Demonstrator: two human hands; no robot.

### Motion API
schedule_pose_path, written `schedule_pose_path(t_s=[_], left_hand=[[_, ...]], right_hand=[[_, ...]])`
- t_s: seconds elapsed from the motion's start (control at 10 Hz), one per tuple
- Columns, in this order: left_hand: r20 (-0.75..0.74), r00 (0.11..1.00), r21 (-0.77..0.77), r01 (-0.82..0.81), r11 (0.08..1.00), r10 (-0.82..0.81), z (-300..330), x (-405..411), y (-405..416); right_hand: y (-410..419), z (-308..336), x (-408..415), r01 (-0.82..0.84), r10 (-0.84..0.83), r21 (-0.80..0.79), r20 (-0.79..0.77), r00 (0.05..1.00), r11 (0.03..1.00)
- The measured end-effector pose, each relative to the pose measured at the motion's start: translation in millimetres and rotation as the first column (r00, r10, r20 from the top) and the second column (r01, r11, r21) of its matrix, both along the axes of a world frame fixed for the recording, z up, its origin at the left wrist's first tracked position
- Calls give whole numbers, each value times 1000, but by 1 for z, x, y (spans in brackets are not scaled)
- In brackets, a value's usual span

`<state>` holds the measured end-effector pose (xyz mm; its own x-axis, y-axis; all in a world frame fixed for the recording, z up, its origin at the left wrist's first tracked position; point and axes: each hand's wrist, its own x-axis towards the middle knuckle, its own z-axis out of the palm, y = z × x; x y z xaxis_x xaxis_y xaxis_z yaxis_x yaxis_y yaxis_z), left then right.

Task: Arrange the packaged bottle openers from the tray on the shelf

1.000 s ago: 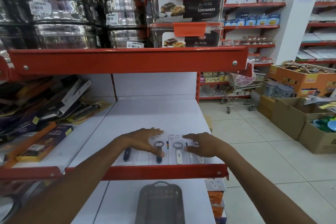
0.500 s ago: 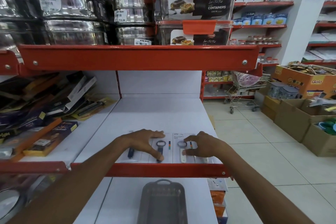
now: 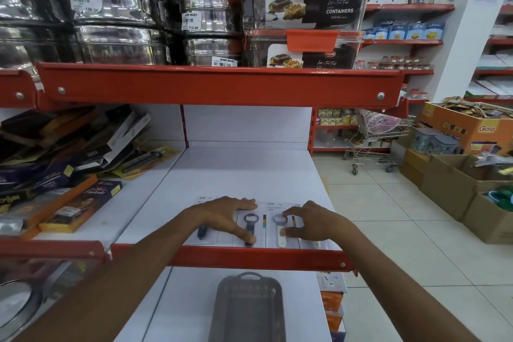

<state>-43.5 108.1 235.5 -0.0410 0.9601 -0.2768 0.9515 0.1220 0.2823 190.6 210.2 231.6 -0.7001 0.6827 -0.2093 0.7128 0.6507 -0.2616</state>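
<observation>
Several packaged bottle openers lie side by side along the front of the white shelf. My left hand rests flat with spread fingers over the left cards, covering part of a dark-handled opener, its thumb on the blue-handled opener. My right hand is curled, forefinger and thumb pinching the white-handled opener. It hides most of another card at the right end. The grey tray sits on the shelf below, with nothing visible in it.
The red shelf lip runs just in front of the cards. Boxed knives and tools are piled on the left bay. Steel tins and plastic containers stand on the shelf above. Cardboard boxes and a trolley stand in the aisle at right.
My right hand has gone from lying flat on the cards to a curled pinch on the white-handled opener. My left hand has stayed put.
</observation>
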Motion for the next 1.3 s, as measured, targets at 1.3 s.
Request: schedule_pose_path(t_s=[1.3], left_hand=[[-8, 1000, 66, 6, 998, -5, 25, -38, -47]], right_hand=[[-30, 21, -2, -5, 0, 187, 26, 1000, 982]])
